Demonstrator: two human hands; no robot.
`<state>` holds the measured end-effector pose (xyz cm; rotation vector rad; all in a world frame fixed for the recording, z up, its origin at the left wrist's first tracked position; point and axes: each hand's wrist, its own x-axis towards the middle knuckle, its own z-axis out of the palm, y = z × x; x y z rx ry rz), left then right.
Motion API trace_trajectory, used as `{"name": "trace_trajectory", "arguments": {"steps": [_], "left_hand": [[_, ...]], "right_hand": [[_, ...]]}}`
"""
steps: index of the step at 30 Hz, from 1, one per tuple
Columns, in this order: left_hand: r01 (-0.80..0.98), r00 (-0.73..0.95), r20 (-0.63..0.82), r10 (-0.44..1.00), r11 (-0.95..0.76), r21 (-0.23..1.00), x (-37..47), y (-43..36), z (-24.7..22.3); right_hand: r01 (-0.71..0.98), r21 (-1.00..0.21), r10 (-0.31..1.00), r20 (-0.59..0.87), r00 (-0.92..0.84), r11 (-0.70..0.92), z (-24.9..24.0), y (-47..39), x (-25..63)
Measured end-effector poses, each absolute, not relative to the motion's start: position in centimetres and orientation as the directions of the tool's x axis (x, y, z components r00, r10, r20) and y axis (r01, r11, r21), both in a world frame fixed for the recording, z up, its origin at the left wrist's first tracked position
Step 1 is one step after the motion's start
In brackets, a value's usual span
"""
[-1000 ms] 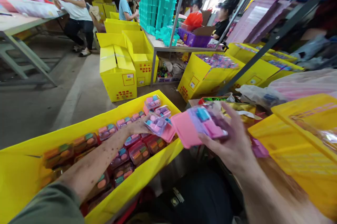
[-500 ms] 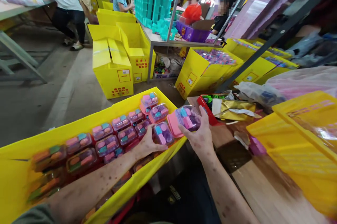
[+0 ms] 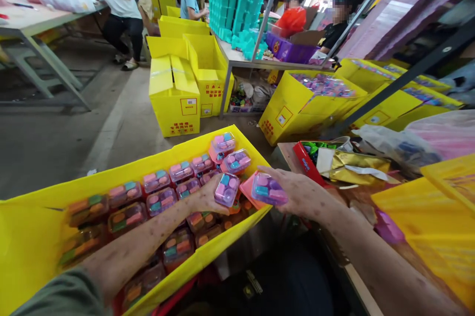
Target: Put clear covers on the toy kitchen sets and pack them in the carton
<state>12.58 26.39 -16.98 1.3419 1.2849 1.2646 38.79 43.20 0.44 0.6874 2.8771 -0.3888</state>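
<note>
Over the right end of a long yellow box point(image 3: 178, 150), each of my hands grips a small pack. My left hand point(image 3: 206, 198) is closed round a clear-lidded pack point(image 3: 227, 189) with pink, purple and blue pieces inside, tilted towards me. A second clear-lidded pack point(image 3: 269, 189) with a pink base is in my right hand point(image 3: 295, 189), just right of the first and near the box's rim. Its far fingers are partly hidden. Rows of similar packs point(image 3: 161, 202) fill the yellow box, some looking orange and green in its shade.
Yellow cartons point(image 3: 174, 93) stand on the floor ahead, and another carton point(image 3: 304, 103) holds many small packs. Stacked turquoise trays point(image 3: 239, 1) rest on a table. To my right are a red box point(image 3: 306, 160) and a yellow bin point(image 3: 426, 222). Several people sit or stand beyond.
My left hand has lifted its pack and tilted it. My right hand has turned, bringing its pack lower and nearer the left one. The view has shifted left.
</note>
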Motion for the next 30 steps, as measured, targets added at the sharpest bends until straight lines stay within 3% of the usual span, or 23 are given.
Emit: {"name": "trace_trajectory", "arguments": {"steps": [3,7,15,19,24,30], "left_hand": [[0.111,-0.085,0.111,0.990,-0.102,0.989,13.7,25.8,-17.1],[0.137,-0.085,0.118,0.989,-0.105,0.985,12.0,25.5,-17.3],[0.265,-0.071,0.146,0.987,-0.123,0.956,9.3,26.0,-17.9],[0.337,-0.110,0.171,0.979,-0.125,0.933,9.7,24.6,-18.9],[0.437,-0.136,0.189,0.973,-0.112,0.893,10.2,22.9,-19.0],[0.542,-0.120,0.191,0.974,-0.097,0.835,9.7,22.9,-16.8]], "right_hand": [[0.420,-0.156,0.372,-0.261,-0.890,0.894,0.4,43.1,38.6],[0.407,-0.301,0.327,-0.283,-0.901,0.862,0.2,43.8,38.6],[0.414,-0.451,0.351,-0.220,-0.910,0.791,-0.1,44.0,38.7],[0.433,-0.523,0.426,-0.141,-0.894,0.734,1.7,43.3,40.1],[0.495,-0.672,0.594,-0.100,-0.798,0.551,2.7,42.8,43.2],[0.429,-0.824,0.720,-0.037,-0.693,0.371,2.0,41.6,46.1]]}}
